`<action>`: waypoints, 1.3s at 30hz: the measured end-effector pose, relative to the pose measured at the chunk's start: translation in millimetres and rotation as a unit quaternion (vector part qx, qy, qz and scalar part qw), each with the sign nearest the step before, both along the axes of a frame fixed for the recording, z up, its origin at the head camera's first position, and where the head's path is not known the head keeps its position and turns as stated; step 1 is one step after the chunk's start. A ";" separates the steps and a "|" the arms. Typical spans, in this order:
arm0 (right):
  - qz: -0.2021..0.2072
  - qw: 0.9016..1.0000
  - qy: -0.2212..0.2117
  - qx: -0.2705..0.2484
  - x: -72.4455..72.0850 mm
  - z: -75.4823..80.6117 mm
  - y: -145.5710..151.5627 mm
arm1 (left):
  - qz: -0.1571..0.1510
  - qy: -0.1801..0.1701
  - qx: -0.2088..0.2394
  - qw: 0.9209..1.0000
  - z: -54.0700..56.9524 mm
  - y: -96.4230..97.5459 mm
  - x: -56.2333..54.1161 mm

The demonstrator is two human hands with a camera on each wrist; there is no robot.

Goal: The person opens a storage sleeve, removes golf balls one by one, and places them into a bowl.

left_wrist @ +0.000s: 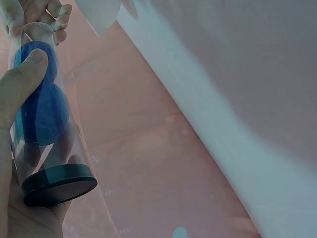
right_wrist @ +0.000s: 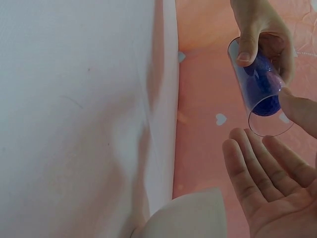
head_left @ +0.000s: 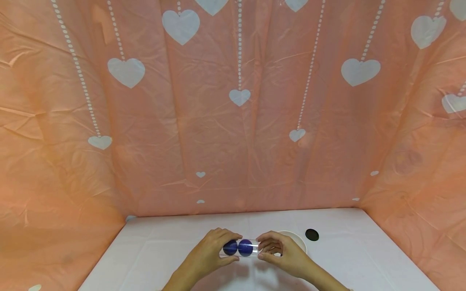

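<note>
A clear tube (head_left: pixel 234 252) lies almost level above the white table, with two dark blue balls (head_left: pixel 245 247) side by side in it. My left hand (head_left: pixel 209 252) grips the tube, thumb on one side and fingers on the other. A black cap (left_wrist: pixel 59 183) closes the end by the left palm. At the other end, the uncovered rim (right_wrist: pixel 270 135) faces my right hand (head_left: pixel 285 252). The right thumb (right_wrist: pixel 299 111) overlaps that rim in the right wrist view, while the other fingers stretch out below it with the palm bare.
Behind the right hand stands a white bowl (head_left: pixel 297 239), partly hidden by it. A loose black disc-shaped cap (head_left: pixel 312 235) lies on the white tablecloth (head_left: pixel 164 238) beyond the bowl. Orange curtains with white hearts (head_left: pixel 240 153) enclose the table's back and sides.
</note>
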State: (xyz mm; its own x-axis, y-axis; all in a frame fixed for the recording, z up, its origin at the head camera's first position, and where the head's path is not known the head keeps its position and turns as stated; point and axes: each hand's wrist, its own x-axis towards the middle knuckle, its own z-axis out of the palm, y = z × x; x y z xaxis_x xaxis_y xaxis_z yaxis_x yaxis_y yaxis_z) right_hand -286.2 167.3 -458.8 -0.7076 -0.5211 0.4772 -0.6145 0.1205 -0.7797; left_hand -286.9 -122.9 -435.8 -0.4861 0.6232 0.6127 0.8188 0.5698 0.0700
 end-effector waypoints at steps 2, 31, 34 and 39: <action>0.001 1.000 0.000 0.000 0.1 0.4 0.0 | 0.002 -0.001 0.000 1.000 -0.2 -0.1 -0.1; 0.010 0.999 -0.035 0.009 2.0 -1.3 -0.2 | 0.013 0.036 -0.014 0.999 0.1 -0.3 0.2; 0.012 0.999 -0.038 0.010 1.5 -2.0 -0.5 | 0.013 0.036 -0.015 0.999 0.0 -0.6 0.2; 0.020 0.999 -0.038 0.004 1.1 -2.7 -1.0 | 0.012 0.037 -0.018 0.999 0.2 -0.7 0.3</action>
